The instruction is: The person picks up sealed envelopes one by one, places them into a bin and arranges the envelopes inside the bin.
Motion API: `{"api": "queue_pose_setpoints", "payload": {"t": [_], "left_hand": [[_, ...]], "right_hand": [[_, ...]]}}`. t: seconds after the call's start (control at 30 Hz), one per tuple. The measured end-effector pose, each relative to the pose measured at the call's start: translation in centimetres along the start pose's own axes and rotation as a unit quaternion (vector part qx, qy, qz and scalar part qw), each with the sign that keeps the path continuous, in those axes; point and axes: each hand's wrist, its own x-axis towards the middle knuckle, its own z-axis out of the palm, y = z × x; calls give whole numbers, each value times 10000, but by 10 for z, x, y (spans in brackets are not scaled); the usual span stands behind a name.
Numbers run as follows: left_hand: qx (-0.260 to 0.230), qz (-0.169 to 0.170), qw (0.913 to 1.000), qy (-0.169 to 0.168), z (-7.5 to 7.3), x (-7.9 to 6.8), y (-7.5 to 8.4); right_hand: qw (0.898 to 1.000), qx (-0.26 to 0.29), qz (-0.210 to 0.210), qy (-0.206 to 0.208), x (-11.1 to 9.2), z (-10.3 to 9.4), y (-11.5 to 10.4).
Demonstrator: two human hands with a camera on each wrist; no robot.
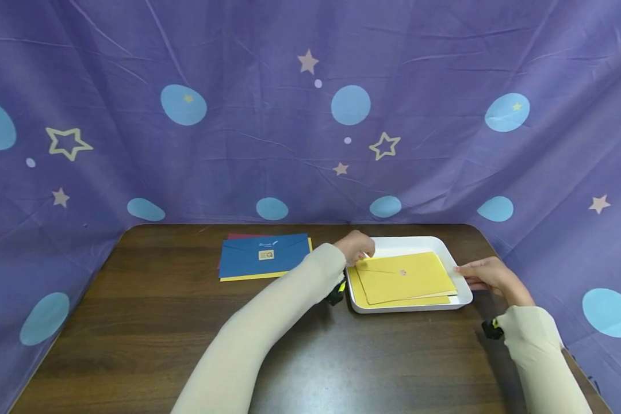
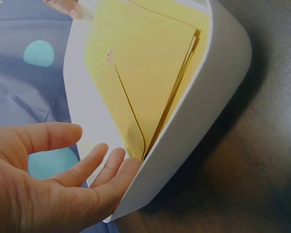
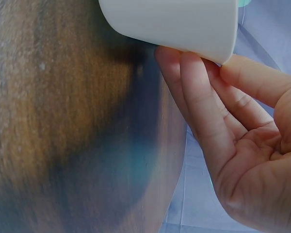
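Note:
A white tray (image 1: 409, 309) holds a small pile of yellow envelopes (image 1: 401, 282), their edges slightly fanned out. At its left end my left hand (image 1: 357, 247) reaches over the rim. In the left wrist view the fingertips of that hand (image 2: 53, 189) are by the corner of the envelopes (image 2: 145, 63), with the thumb held apart from them. My right hand (image 1: 491, 276) holds the tray's right end. Seen from the right wrist, its thumb is against the rim of the tray (image 3: 179, 22) and its fingers are beneath the underside.
Left of the tray lies a stack with a blue envelope (image 1: 243, 261) on top. A yellow edge (image 1: 253, 276) and a red edge (image 1: 240, 236) stick out under it. The dark wooden table (image 1: 150, 322) ends at a purple curtain (image 1: 269, 144) behind.

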Motion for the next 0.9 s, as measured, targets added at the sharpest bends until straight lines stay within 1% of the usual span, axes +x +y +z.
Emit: {"api": "queue_pose_setpoints", "payload": {"t": [0.13, 0.2, 0.27, 0.37, 0.43, 0.57, 0.63, 0.77, 0.9], "left_hand": [[33, 308, 9995, -114, -5, -7, -2], [125, 475, 9987, -153, -8, -9, -2], [295, 573, 9978, -181, -12, -10, -1], [481, 613, 9967, -205, -18, -10, 0], [473, 594, 9967, -278, -23, -12, 2], [187, 594, 9973, -390, -34, -19, 3], [139, 644, 9970, -396, -41, -22, 4], [368, 775, 9957, -353, -57, -26, 2], [609, 770, 9949, -241, -75, -29, -3]], "right_hand": [[10000, -12, -12, 8, 0, 0, -2], [10000, 3, 11, 33, -1, 0, -2], [10000, -13, 7, 17, -1, 0, -2], [10000, -10, 45, 47, -2, 0, -2], [10000, -52, 33, 33, -2, 0, -1], [9999, -101, 40, 83, -1, 1, -1], [9999, -121, 35, 71, -1, 1, -1], [9999, -137, 52, 91, -1, 1, 0], [9999, -94, 25, 65, -2, 1, 0]]}}
